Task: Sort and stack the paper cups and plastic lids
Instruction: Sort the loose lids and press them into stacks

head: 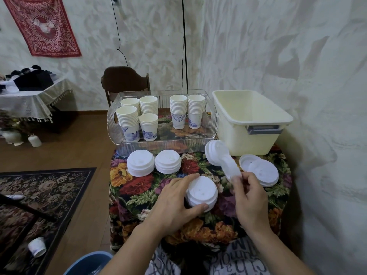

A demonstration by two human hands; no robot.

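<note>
My left hand (174, 201) grips a short stack of white plastic lids (201, 190) on the flowered table. My right hand (249, 195) pinches a single lid (230, 165) held up on edge, blurred, just right of that stack. Two more lid stacks (140, 162) (168, 161) sit to the left. A tilted stack of lids (215, 152) leans by the cream tub, and loose lids (262, 171) lie at the right. Several stacks of paper cups (128, 120) (186, 110) stand in a clear tray (162, 144) at the back.
A cream plastic tub (250, 124) stands empty at the back right, close to the wall. The small table has a floral cloth (139, 185). A chair (125, 80) is behind the tray. A lone cup (37, 246) and a blue basin (89, 262) are on the floor.
</note>
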